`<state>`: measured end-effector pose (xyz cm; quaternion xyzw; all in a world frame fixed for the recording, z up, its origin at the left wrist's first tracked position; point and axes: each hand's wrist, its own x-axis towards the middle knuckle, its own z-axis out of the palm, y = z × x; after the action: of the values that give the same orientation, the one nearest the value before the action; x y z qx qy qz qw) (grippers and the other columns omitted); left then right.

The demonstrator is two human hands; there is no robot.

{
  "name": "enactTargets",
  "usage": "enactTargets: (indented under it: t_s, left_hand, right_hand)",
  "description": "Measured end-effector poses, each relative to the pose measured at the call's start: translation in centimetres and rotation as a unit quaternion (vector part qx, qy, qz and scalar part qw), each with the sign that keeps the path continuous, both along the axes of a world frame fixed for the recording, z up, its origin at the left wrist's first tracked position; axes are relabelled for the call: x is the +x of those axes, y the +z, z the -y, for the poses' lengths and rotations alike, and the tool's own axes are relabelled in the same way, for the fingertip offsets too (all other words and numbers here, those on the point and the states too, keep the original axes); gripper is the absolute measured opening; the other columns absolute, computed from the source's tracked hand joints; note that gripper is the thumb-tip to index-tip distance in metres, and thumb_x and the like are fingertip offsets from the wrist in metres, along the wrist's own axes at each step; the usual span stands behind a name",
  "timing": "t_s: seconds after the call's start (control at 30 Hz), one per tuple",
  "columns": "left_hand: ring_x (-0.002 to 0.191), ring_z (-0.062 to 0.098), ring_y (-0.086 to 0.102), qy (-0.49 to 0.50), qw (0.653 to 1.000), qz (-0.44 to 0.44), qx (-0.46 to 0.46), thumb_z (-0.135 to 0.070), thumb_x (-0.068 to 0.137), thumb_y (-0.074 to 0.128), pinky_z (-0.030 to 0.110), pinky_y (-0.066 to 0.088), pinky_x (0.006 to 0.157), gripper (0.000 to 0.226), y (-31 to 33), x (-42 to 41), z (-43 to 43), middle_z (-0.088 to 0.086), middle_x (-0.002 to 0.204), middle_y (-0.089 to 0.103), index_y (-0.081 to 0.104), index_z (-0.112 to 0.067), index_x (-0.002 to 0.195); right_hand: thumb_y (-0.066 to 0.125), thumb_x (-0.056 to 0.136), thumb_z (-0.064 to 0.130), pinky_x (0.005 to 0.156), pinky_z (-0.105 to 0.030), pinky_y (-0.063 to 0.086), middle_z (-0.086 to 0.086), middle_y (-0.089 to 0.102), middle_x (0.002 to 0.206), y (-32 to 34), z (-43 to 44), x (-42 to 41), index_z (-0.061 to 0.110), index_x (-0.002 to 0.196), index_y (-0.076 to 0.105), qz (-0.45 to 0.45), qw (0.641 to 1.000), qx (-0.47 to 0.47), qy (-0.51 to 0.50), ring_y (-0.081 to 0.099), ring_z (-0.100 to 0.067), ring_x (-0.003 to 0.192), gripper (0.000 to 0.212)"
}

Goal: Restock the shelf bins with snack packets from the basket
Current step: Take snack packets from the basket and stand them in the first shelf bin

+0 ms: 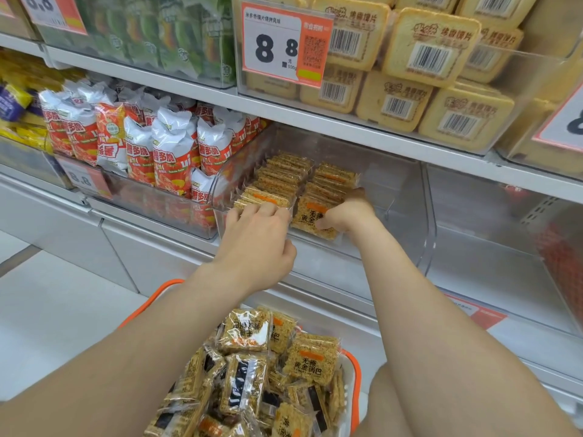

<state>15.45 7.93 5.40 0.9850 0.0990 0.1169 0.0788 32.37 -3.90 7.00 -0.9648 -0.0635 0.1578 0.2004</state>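
1. Nearest, at six o'clock, the basket (356, 383) sits low between the forearms, heaped with loose snack packets (246, 373).
2. Both hands are up in the clear bin (394, 197) at centre frame. The left hand (258, 228) curls its fingers over the front of the left row (277, 178); its thumb is hidden. The right hand (347, 212) grips one packet (310, 216) at the front of the right row (331, 181).
3. The step looks like seating that packet upright against its row. It would go best with the left hand bracing its own row so nothing topples, while the right presses the packet back flush, label facing out.
4. Room: the bin's three o'clock side is bare, so another row could start there. The bin's front lip lies just under both wrists, and the shelf edge (347, 127) overhangs at twelve o'clock, so lifts should stay low.
5. Crisp bags (170, 146) crowd the nine o'clock side beyond the bin wall. An empty bin (504, 247) stands at three o'clock.
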Motion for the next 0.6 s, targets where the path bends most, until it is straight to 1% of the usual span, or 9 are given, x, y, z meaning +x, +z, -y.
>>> enactTargets:
  t_s: [0.07, 0.1, 0.17, 0.23, 0.3, 0.37, 0.43, 0.5, 0.6]
  left_hand:
    - [0.12, 0.026, 0.052, -0.001, 1.0, 0.004, 0.003, -0.034, 0.096, 0.047, 0.048, 0.036, 0.104, 0.038, -0.1, 0.0, 0.1, -0.001, 0.129, 0.058, 0.057, -0.024, 0.131]
    - [0.12, 0.026, 0.052, -0.002, 1.0, 0.006, 0.004, -0.034, 0.096, 0.047, 0.047, 0.036, 0.104, 0.038, -0.1, 0.0, 0.1, -0.001, 0.128, 0.058, 0.057, -0.024, 0.131]
    - [0.119, 0.025, 0.052, -0.005, 1.0, 0.008, 0.007, -0.034, 0.096, 0.046, 0.048, 0.037, 0.104, 0.036, -0.2, 0.0, 0.0, -0.002, 0.128, 0.058, 0.056, -0.024, 0.13]
    - [0.118, 0.025, 0.052, -0.006, 1.0, 0.006, 0.01, -0.035, 0.096, 0.046, 0.048, 0.038, 0.104, 0.034, -0.2, 0.1, 0.0, -0.002, 0.126, 0.057, 0.056, -0.023, 0.126]
    - [0.116, 0.026, 0.052, -0.007, 1.0, 0.002, 0.012, -0.035, 0.096, 0.046, 0.049, 0.038, 0.103, 0.031, -0.2, 0.1, 0.1, -0.001, 0.125, 0.057, 0.056, -0.023, 0.123]
    - [0.117, 0.027, 0.052, -0.01, 1.0, -0.001, 0.011, -0.034, 0.097, 0.046, 0.049, 0.038, 0.104, 0.03, -0.1, 0.1, 0.2, 0.0, 0.124, 0.057, 0.056, -0.022, 0.123]
    - [0.119, 0.027, 0.052, -0.015, 1.0, 0.003, 0.006, -0.032, 0.098, 0.047, 0.049, 0.038, 0.107, 0.032, -0.2, -0.1, 0.1, 0.0, 0.126, 0.057, 0.056, -0.021, 0.127]
    - [0.12, 0.026, 0.052, -0.022, 1.0, 0.014, 0.0, -0.031, 0.1, 0.047, 0.047, 0.037, 0.109, 0.035, -0.2, -0.2, 0.0, 0.001, 0.129, 0.057, 0.055, -0.02, 0.131]
    - [0.114, 0.026, 0.053, -0.04, 0.998, 0.041, 0.0, -0.028, 0.099, 0.051, 0.042, 0.039, 0.105, 0.032, -0.3, -0.6, -0.2, 0.003, 0.125, 0.057, 0.055, -0.017, 0.129]
  right_hand:
    - [0.094, 0.075, 0.04, 0.11, -0.038, 0.049, -0.01, 0.045, 0.156, -0.4, 0.1, 0.9, 0.003, 0.159, 0.024, 0.005, 1.0, 0.019, -0.016, 0.05, -0.03, 0.139, 0.115]
    - [0.098, 0.068, 0.039, 0.11, -0.039, 0.049, -0.01, 0.045, 0.156, -0.7, 0.2, 1.1, 0.005, 0.16, 0.023, 0.017, 0.999, 0.034, -0.019, 0.049, -0.03, 0.141, 0.123]
    - [0.1, 0.063, 0.04, 0.109, -0.039, 0.05, -0.009, 0.05, 0.152, -1.3, 0.2, 1.3, 0.006, 0.158, 0.027, 0.033, 0.998, 0.049, -0.013, 0.051, -0.03, 0.138, 0.125]
    - [0.097, 0.064, 0.046, 0.105, -0.036, 0.051, -0.01, 0.053, 0.148, -2.1, 0.4, 1.4, 0.006, 0.159, 0.028, 0.063, 0.997, 0.032, 0.019, 0.054, -0.03, 0.134, 0.124]
    - [0.091, 0.072, 0.051, 0.099, -0.034, 0.049, -0.011, 0.052, 0.148, -2.6, 0.6, 1.3, 0.006, 0.162, 0.022, 0.086, 0.995, 0.014, 0.05, 0.054, -0.03, 0.132, 0.122]
    - [0.086, 0.079, 0.054, 0.099, -0.036, 0.047, -0.014, 0.048, 0.15, -2.9, 0.8, 1.3, 0.004, 0.164, 0.013, 0.088, 0.994, -0.008, 0.062, 0.05, -0.032, 0.135, 0.122]
    - [0.084, 0.078, 0.061, 0.101, -0.039, 0.048, -0.014, 0.047, 0.151, -2.9, 1.1, 1.1, 0.005, 0.164, 0.01, 0.098, 0.993, -0.034, 0.06, 0.049, -0.033, 0.136, 0.126]
    - [0.085, 0.071, 0.066, 0.1, -0.042, 0.049, -0.012, 0.049, 0.147, -2.9, 1.3, 0.8, 0.007, 0.163, 0.014, 0.124, 0.99, -0.04, 0.056, 0.05, -0.034, 0.133, 0.131]
    - [0.085, 0.063, 0.073, 0.096, -0.045, 0.051, -0.015, 0.048, 0.142, -2.9, 1.6, 0.3, 0.009, 0.16, 0.025, 0.163, 0.984, -0.057, 0.052, 0.049, -0.036, 0.13, 0.131]
